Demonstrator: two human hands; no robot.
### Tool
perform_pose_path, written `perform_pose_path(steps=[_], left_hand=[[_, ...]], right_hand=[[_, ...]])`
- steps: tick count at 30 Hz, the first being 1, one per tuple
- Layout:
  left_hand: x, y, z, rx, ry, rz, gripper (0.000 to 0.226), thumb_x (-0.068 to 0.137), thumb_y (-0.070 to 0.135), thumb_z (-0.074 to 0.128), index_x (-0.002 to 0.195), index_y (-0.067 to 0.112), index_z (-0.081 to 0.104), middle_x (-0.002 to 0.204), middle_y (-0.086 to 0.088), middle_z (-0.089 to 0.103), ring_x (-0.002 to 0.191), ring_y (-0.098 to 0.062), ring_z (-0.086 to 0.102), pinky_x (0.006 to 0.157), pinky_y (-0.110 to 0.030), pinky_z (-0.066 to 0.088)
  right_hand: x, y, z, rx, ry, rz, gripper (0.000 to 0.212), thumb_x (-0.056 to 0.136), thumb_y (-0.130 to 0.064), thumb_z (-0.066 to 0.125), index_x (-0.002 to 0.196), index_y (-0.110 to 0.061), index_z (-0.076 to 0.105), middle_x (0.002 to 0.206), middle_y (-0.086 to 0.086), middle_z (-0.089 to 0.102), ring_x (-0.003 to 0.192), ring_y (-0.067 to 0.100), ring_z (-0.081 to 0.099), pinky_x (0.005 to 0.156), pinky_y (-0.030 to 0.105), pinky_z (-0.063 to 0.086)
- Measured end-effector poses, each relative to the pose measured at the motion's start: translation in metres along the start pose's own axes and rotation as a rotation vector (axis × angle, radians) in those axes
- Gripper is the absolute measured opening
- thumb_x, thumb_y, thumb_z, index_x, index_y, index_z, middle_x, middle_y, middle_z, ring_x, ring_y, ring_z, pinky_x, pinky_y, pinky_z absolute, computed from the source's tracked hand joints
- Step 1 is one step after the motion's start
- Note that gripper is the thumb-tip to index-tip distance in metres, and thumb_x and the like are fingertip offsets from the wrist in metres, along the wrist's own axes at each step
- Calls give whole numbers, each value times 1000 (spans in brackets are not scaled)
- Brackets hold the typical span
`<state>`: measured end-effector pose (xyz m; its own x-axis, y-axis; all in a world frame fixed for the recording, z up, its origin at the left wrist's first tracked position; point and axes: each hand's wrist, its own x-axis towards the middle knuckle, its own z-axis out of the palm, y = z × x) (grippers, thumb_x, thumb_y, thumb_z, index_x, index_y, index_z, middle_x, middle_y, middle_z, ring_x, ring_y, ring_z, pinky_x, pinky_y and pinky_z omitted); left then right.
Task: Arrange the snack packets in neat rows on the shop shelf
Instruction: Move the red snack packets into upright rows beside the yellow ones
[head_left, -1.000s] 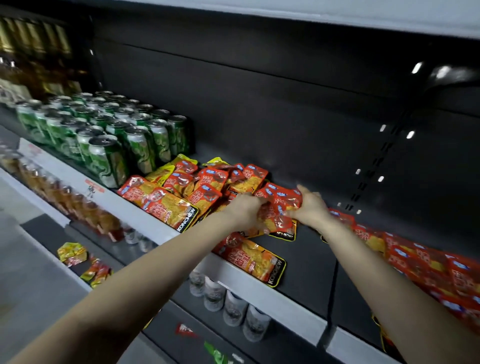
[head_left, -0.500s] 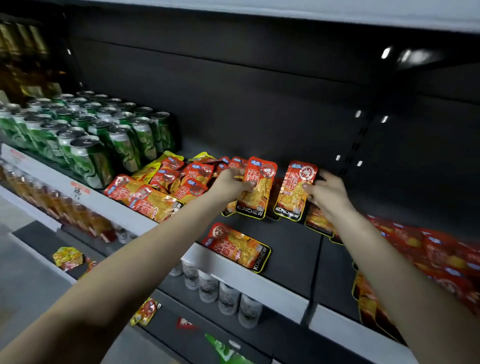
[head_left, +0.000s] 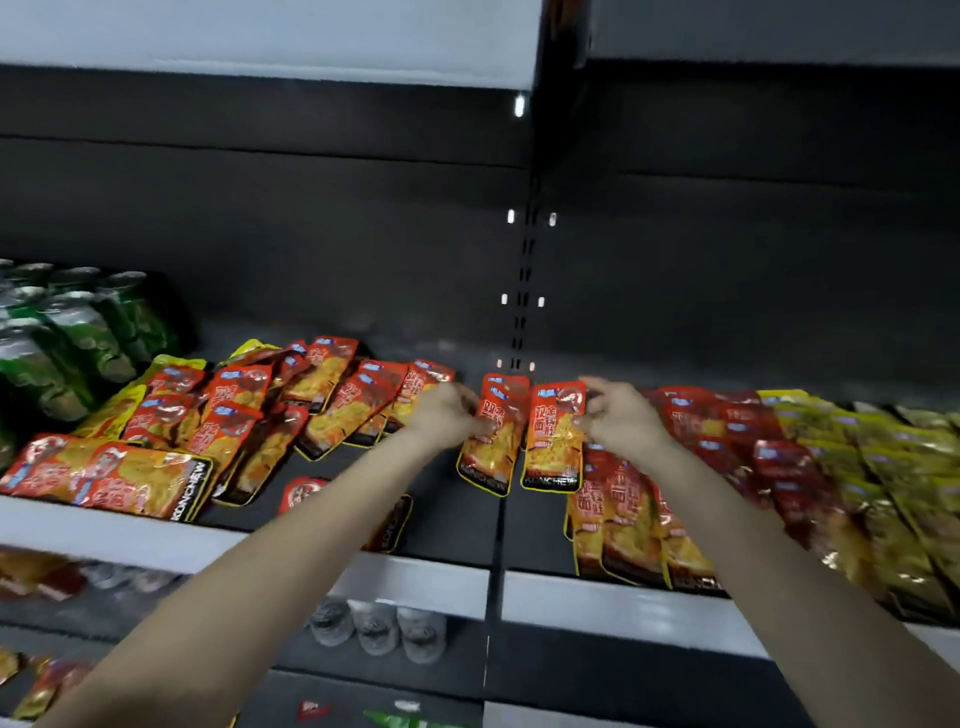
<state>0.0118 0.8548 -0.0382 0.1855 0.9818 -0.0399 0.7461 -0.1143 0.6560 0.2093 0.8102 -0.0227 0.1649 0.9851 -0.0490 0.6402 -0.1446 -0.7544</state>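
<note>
Left packet (head_left: 492, 441), right packet (head_left: 553, 447) mid-frame over bare shelf (head_left: 457, 519); left hand (head_left: 447, 415) pinches one, right hand (head_left: 621, 418) the other. I judge placing underway; next, lay both flat against the row (head_left: 628, 525) lower right, edges aligned.

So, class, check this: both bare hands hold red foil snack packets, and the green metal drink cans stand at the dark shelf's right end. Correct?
No. The head view shows the green metal drink cans at the left end of the dark shelf. The left hand and right hand do hold red foil snack packets.
</note>
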Motion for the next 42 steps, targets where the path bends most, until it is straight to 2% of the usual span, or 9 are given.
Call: perform_pose_path(steps=[4,8,11,16,26,32,35,38,42], left_hand=[[-4,1,0,209,28,-26,35,79,40,70,84,5,68,89,-13,69,92,-25,63,72,-27,42],[-9,-5,0,387,25,13,49,82,46,65,59,5,55,58,-9,52,84,-31,63,64,-30,39],[-13,-8,-4,367,55,41,46,83,43,65,74,-2,64,76,-21,64,84,-34,63,65,-33,40],[-21,-31,-46,308,61,-5,36,82,46,64,80,10,68,80,-10,65,86,-26,62,67,-29,44],[-81,-92,-100,471,-328,-79,54,78,45,70,124,20,56,124,1,58,113,-19,54,88,-26,42],[-88,-104,-104,325,-141,-89,52,80,36,70,124,11,55,122,-6,58,110,-23,54,79,-23,39],[-88,-116,-111,296,24,-101,48,79,34,72,117,10,56,116,-8,59,108,-27,55,81,-27,41],[-87,-129,-116,261,152,-129,48,76,33,74,116,13,58,117,-6,60,107,-25,56,86,-29,43],[-84,-139,-119,123,460,-214,36,80,32,70,109,16,55,103,-6,63,96,-27,58,76,-32,46]], right_hand=[[-1,6,14,-376,62,-116,53,86,-11,63,136,-8,45,103,16,68,99,26,63,83,23,45],[-2,8,24,-548,121,-164,29,83,-2,59,111,-7,67,114,16,59,105,31,60,93,33,49],[-3,1,26,-562,178,-250,33,84,0,57,111,-15,68,115,12,55,110,30,53,98,35,46],[-7,-38,47,-508,92,-407,28,88,-11,54,111,-19,68,115,8,57,111,25,53,99,32,43],[16,-95,151,-468,-186,-483,39,91,-19,51,128,-5,55,132,17,51,125,29,45,104,25,30],[32,-114,177,-520,-134,-467,60,83,-37,65,136,-16,45,133,16,40,125,36,41,106,38,34],[40,-122,181,-656,-115,-509,72,81,-41,68,142,-26,33,150,11,16,135,38,23,109,49,26],[53,-135,183,-721,-345,-570,76,83,-33,65,145,-37,22,158,1,-1,144,32,5,116,53,12],[60,-139,186,-746,-536,-529,99,70,-52,69,148,-35,11,159,4,3,146,30,4,116,48,19]])
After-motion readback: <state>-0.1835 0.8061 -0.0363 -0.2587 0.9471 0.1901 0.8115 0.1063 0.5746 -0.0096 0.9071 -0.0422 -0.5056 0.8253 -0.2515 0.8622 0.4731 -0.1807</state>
